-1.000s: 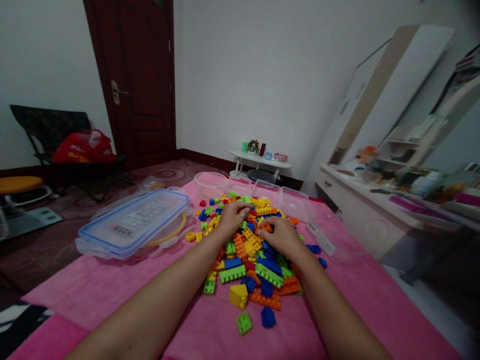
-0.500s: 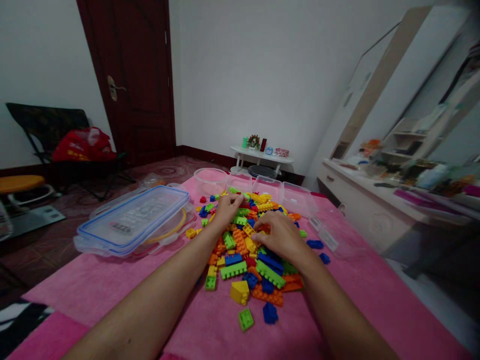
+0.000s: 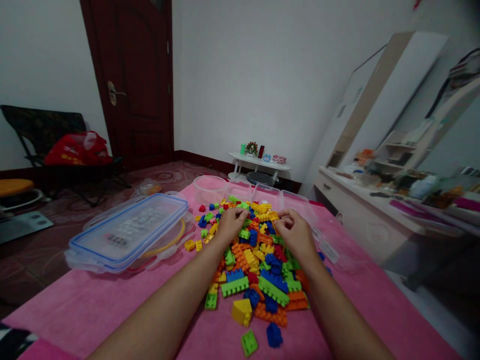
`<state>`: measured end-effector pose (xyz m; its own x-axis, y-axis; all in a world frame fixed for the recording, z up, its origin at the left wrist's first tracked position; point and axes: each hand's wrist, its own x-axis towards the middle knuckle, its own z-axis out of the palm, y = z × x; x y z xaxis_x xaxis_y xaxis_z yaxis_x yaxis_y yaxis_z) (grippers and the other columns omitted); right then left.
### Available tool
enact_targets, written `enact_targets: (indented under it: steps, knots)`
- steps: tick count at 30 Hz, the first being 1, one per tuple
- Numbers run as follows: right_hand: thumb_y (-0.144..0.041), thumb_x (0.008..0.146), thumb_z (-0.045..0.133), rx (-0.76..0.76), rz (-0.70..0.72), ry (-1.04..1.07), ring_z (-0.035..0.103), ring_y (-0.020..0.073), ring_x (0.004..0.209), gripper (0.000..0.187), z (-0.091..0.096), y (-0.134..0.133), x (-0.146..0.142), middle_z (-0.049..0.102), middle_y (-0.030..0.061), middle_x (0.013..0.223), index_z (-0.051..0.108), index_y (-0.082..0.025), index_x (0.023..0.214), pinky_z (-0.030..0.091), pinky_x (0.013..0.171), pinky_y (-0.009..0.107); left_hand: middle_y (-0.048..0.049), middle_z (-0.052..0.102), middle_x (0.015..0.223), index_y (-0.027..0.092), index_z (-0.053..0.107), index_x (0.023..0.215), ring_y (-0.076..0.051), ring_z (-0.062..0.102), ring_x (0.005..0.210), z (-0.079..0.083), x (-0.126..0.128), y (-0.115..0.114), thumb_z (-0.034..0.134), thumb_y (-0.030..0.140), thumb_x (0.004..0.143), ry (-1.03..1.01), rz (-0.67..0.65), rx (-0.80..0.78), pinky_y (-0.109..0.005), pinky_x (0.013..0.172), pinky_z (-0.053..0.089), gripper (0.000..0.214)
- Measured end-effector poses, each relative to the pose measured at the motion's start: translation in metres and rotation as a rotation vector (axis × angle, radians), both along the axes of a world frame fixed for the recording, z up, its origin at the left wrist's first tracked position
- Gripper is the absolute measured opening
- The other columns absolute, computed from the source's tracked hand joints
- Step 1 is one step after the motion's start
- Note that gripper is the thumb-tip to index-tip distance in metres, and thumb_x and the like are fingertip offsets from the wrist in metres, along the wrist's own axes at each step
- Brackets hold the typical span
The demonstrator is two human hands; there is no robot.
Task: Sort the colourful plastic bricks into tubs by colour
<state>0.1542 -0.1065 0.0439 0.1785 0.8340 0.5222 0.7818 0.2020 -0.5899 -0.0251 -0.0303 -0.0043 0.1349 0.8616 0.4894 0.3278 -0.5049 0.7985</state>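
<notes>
A heap of building bricks in green, yellow, orange, blue and red lies between my forearms. My left hand is over the far left part of the heap, thumb and fingers pinched together. Whatever is in that pinch is too small or hidden to name. My right hand is at the heap's right side with its fingers curled. Its fingertips meet the right end of a long yellow brick; whether they grip it is unclear. Near me lie a yellow sloped brick, a green brick and a blue brick.
Clear plastic containers line the table's far edge. Blue-rimmed lids are stacked at the left. A clear container lies to the right. A pink cloth covers the table. A dresser stands at the right.
My right hand has moved right and away from the heap's middle, uncovering bricks there. My left hand has shifted slightly right. The view has tilted up a little.
</notes>
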Motion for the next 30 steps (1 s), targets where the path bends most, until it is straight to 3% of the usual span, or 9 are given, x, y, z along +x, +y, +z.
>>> enact_targets:
  steps: [3,6,11,16,24,27,30]
  knots:
    - [-0.028,0.071,0.052,0.024,0.003,0.077,0.062,0.0177,0.069,0.031,-0.001,0.033,0.019,0.068,0.0036,0.079,0.062,-0.016,0.097,0.046,0.063,0.026,-0.003,0.072,0.079,0.016,0.073,0.079,-0.018,0.064,0.077,0.0,0.002,0.0,0.049,0.032,0.083,-0.025,0.013,-0.022,-0.027,0.073,0.046,0.03]
    - [-0.022,0.068,0.05,-0.101,0.045,0.053,0.063,0.0187,0.079,0.033,0.007,0.074,0.029,0.068,0.0082,0.095,0.063,-0.014,0.098,0.049,0.068,0.027,-0.0038,0.072,0.08,0.015,0.073,0.08,-0.018,0.065,0.077,0.0,0.002,0.0,0.05,0.031,0.083,-0.065,0.009,-0.049,-0.027,0.072,0.046,0.028]
    - [-0.011,0.06,0.05,-0.331,0.136,-0.05,0.061,0.0171,0.075,0.026,0.023,0.119,0.028,0.068,0.0043,0.08,0.066,-0.015,0.08,0.046,0.063,0.023,-0.0029,0.073,0.085,0.017,0.073,0.081,-0.018,0.065,0.082,-0.003,0.003,0.002,0.05,0.03,0.083,-0.116,-0.004,-0.058,-0.027,0.074,0.046,0.027]
    - [-0.007,0.055,0.05,-0.611,0.297,-0.15,0.054,0.0116,0.057,0.022,0.033,0.119,0.022,0.064,-0.0006,0.064,0.067,-0.014,0.068,0.039,0.049,0.018,-0.0017,0.073,0.084,0.018,0.073,0.079,-0.017,0.065,0.081,-0.005,0.003,0.002,0.049,0.03,0.084,-0.115,-0.011,-0.067,-0.025,0.072,0.045,0.027]
    - [-0.015,0.059,0.055,-0.783,0.35,-0.18,0.046,0.0082,0.048,0.017,0.063,0.107,0.031,0.059,-0.0014,0.057,0.068,-0.015,0.07,0.027,0.04,0.017,-0.0006,0.071,0.077,0.018,0.072,0.075,-0.016,0.063,0.074,0.0,0.002,-0.001,0.048,0.03,0.083,-0.08,0.025,-0.082,-0.024,0.066,0.041,0.028]
    - [-0.014,0.056,0.06,-0.722,0.22,-0.079,0.049,0.0099,0.048,0.013,0.072,0.114,0.04,0.06,0.0007,0.055,0.068,-0.014,0.067,0.029,0.039,0.017,-0.0006,0.071,0.076,0.018,0.072,0.075,-0.017,0.063,0.074,0.0,0.002,-0.002,0.048,0.031,0.084,-0.077,0.018,-0.085,-0.024,0.067,0.042,0.029]
    - [-0.016,0.059,0.062,-0.518,0.056,0.008,0.056,0.013,0.056,0.019,0.074,0.128,0.049,0.066,0.0044,0.066,0.069,-0.013,0.076,0.037,0.044,0.019,-0.0012,0.071,0.078,0.018,0.072,0.075,-0.017,0.064,0.077,-0.002,0.002,-0.001,0.047,0.032,0.084,-0.098,0.006,-0.08,-0.025,0.069,0.044,0.03]
